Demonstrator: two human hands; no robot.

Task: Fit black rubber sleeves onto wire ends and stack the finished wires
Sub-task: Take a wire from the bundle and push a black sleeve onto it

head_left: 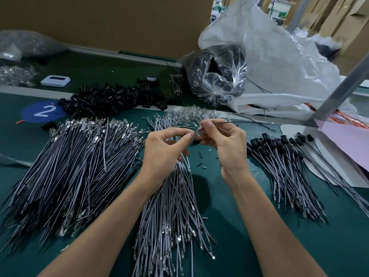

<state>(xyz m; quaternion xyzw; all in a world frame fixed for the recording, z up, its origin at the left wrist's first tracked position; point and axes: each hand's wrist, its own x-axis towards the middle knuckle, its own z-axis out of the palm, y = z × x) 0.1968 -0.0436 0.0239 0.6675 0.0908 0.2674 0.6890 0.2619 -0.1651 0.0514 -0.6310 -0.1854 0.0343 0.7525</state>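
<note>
Left grip (165, 148), right grip (223, 142) pinching one wire (223, 122); wire heaps (75, 166) crowding table (229, 206) beneath, sleeved stack (283, 162) lying right.

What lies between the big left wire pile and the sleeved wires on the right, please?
A loose bundle of grey wires, seen in the head view.

We look down on a dark green matted workbench (18, 136) filling the lower frame. A plain brown cardboard panel (109, 21) walls off the upper left. At right a grey metal post (339, 90) slants upward (past stacked brown cardboard cartons (343, 17)). The light is even and soft.
</note>
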